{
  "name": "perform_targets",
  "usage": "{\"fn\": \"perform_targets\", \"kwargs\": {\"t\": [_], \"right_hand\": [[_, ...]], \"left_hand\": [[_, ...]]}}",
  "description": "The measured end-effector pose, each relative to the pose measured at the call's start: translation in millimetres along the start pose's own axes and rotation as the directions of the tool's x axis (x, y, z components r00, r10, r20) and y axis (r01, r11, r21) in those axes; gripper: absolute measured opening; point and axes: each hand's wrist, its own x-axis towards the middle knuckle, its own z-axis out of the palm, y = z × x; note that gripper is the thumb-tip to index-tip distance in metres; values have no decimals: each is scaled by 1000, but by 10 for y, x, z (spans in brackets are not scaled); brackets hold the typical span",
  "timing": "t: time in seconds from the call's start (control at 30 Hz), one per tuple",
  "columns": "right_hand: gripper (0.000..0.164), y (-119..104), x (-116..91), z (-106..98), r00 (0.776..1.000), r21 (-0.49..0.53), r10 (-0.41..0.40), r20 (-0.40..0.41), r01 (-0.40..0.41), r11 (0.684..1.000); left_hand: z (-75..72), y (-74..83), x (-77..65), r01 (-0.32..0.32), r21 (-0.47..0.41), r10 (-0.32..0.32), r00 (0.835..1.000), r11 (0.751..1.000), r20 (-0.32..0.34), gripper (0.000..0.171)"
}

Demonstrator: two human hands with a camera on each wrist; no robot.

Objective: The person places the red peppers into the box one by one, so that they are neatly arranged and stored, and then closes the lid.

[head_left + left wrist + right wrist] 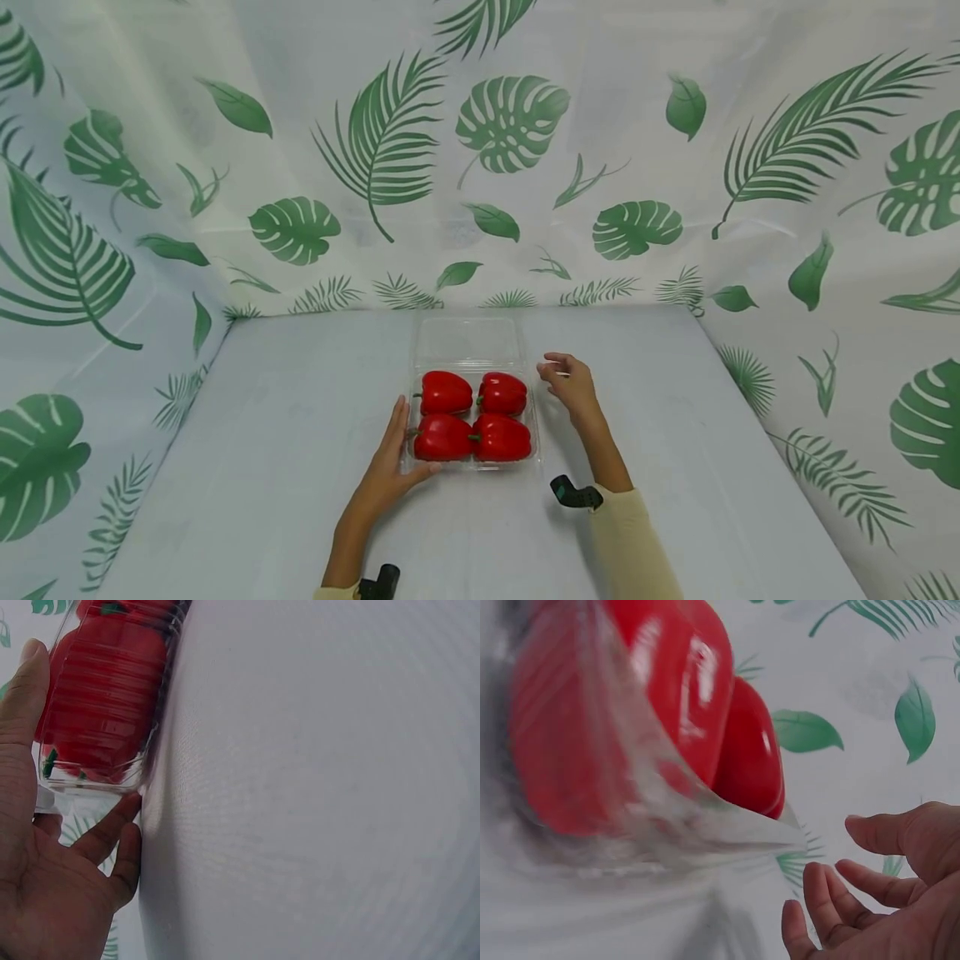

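Observation:
A clear plastic clamshell box [411, 417] lies on the table with its lid [468, 342] folded back on the far side. Red bell peppers [442, 438] sit in it as two rows of two, stems toward the left. My left hand [386, 475] rests against the box's left side, fingers extended along it and thumb at the near left corner. In the left wrist view, ribbed clear plastic covers a pepper [105, 682] beside the thumb. My right hand [573, 385] is just right of the box, fingers loosely bent, holding nothing. The right wrist view shows a gap between its fingers and the box.
A pale cloth covers the table [262, 467]. Behind and along both sides hang white sheets [420, 275] printed with green leaves. Dark camera mounts [576, 492] are strapped at both wrists.

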Motion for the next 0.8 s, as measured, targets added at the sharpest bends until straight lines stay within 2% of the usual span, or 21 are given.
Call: {"fn": "perform_targets", "kwargs": {"t": [0.13,0.33,0.53,0.8], "right_hand": [[47,-43,204,-13,992,132,91,83,-102,986],[48,-72,438,-18,971,231,179,159,-213,949],[42,-41,560,44,965,240,205,166,-241,940],[41,-5,587,94,971,220,179,161,-212,952]], "left_hand": [[-9,-4,3,-20,-13,20,1000,1000,-5,107],[-9,-7,11,-16,7,16,1000,1000,-5,107],[-17,-7,18,-1,18,1,1000,1000,-1,109],[-8,-12,17,-5,6,5,1000,1000,-7,109]]}}
